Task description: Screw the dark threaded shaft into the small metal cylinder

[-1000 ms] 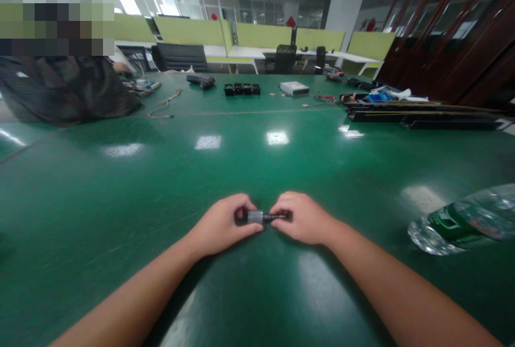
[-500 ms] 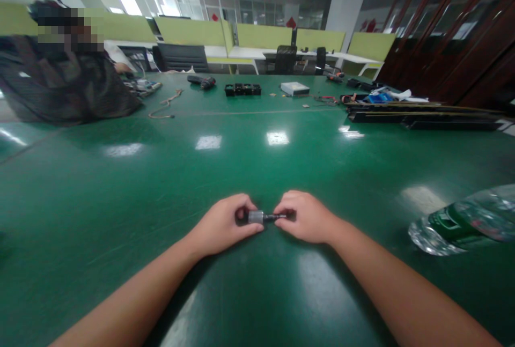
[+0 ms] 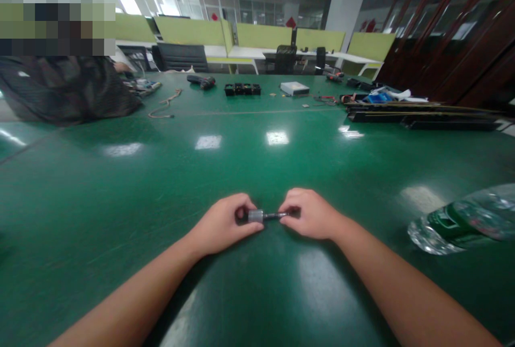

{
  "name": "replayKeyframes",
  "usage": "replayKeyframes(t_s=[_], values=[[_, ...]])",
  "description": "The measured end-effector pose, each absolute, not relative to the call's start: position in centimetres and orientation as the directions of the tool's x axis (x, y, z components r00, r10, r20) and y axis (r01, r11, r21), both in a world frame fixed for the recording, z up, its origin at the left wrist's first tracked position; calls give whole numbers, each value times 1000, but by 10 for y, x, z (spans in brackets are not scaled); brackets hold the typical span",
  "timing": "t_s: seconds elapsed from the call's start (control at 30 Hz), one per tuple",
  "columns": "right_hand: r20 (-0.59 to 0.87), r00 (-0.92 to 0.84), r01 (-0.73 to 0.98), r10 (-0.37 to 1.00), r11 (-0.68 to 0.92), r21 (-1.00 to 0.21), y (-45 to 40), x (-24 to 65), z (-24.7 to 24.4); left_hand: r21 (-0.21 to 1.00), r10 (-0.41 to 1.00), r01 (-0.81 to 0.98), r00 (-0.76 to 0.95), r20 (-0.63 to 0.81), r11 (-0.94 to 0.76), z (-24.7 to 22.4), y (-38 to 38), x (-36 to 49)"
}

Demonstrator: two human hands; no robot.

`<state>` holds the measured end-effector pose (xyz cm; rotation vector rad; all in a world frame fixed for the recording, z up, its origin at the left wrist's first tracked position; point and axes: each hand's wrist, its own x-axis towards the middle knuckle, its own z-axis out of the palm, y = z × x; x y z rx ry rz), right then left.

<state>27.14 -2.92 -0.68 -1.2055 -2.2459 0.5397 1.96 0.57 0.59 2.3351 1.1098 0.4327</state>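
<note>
Just above the green table (image 3: 257,170), my left hand (image 3: 225,224) pinches a short grey cylinder (image 3: 256,215) between thumb and fingers. From its right end runs a thin dark rod (image 3: 272,216), lying level. My right hand (image 3: 308,214) has thumb and forefinger closed on the rod's far end. The fingers hide both outer ends, so I cannot tell the exact kind of tool or part, nor whether rod and cylinder are one piece.
A clear plastic bottle with a green label (image 3: 454,223) lies at right. Farther back are a power drill (image 3: 201,82), a black block-like part (image 3: 242,89), a white box (image 3: 294,88) and dark strips (image 3: 422,116). A large dark bag (image 3: 68,92) stands at left, a person behind it.
My right hand has shifted slightly right, away from the left, and more of the dark rod shows between them. My left hand stays in place with the grey cylinder.
</note>
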Motion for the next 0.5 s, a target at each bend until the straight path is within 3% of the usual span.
replayKeyframes(t_s=[0.5], values=[[207, -416, 671, 885, 453, -587, -27, 288, -3, 578, 788, 624, 613, 54, -526, 6, 5, 20]])
